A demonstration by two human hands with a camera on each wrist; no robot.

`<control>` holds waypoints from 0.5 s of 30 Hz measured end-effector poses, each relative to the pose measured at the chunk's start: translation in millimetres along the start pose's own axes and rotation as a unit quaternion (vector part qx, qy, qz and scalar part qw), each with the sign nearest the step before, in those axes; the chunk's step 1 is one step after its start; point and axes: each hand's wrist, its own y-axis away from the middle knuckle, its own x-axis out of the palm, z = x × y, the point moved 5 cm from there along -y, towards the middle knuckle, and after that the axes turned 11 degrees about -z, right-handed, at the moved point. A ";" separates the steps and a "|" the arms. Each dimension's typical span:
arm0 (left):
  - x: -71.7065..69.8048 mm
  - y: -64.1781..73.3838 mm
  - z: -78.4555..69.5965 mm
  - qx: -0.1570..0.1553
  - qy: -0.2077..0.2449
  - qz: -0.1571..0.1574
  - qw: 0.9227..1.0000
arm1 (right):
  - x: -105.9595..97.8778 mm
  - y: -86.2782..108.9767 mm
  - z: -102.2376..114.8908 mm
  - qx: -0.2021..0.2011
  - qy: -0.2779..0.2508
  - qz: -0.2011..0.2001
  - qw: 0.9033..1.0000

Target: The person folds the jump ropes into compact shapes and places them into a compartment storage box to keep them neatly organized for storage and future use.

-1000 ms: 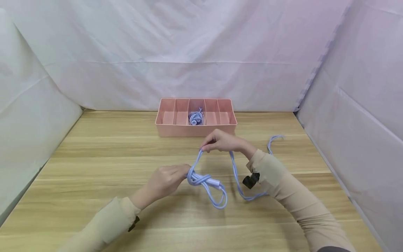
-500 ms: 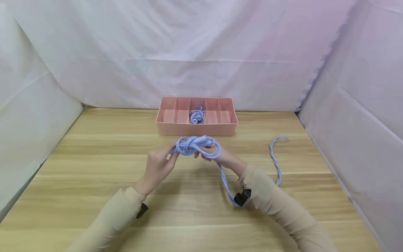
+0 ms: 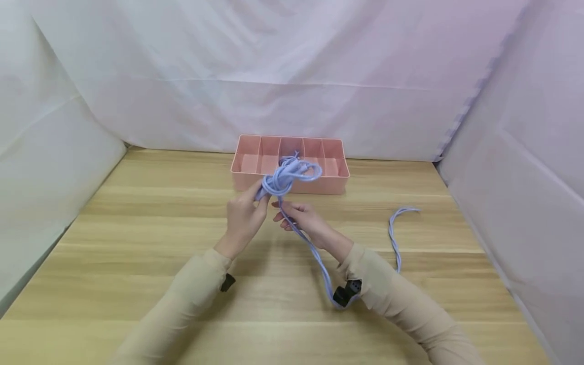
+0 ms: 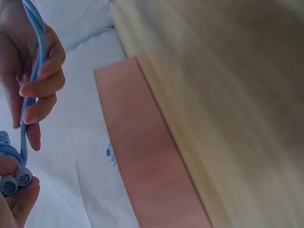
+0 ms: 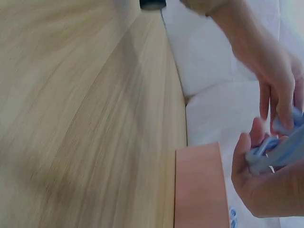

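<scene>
Pale-blue twisted cord (image 3: 277, 183) bunched in mid-air, overlapping the pink five-compartment organizer (image 3: 321, 186) in the head view; probably mid-wrap round its own folded length, with cylindrical ends (image 4: 23, 176) pinched in the left hand (image 3: 245, 218) and the trailing strand (image 3: 315, 252) loosely held by the curled right hand (image 3: 304, 221), near but apart. Seems to call next for a firm left pinch; then for winding the strand off the wooden table (image 3: 159, 228), round the bundle.

Holds both sleeved arms (image 3: 394, 296) forward and inward, pinching with the left hand (image 3: 244, 215) and curling fingers (image 4: 42, 89) of the right hand (image 3: 310, 221) nearby.
</scene>
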 end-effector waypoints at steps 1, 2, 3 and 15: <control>2.8 -4.1 -0.5 -0.001 -0.002 -0.002 1.000 | -0.6 1.9 2.8 0.000 -0.009 -0.006 1.000; 5.3 -8.2 -0.8 -0.002 -0.005 -0.005 1.000 | -1.2 4.0 5.7 0.000 -0.019 -0.010 1.000; 7.2 -12.3 -1.1 -0.003 -0.008 -0.009 1.000 | -1.5 6.4 8.8 -0.001 -0.026 -0.013 1.000; 5.9 -36.3 3.8 -0.011 -0.071 -0.031 0.997 | -5.0 31.2 31.4 -0.061 0.062 -0.005 0.996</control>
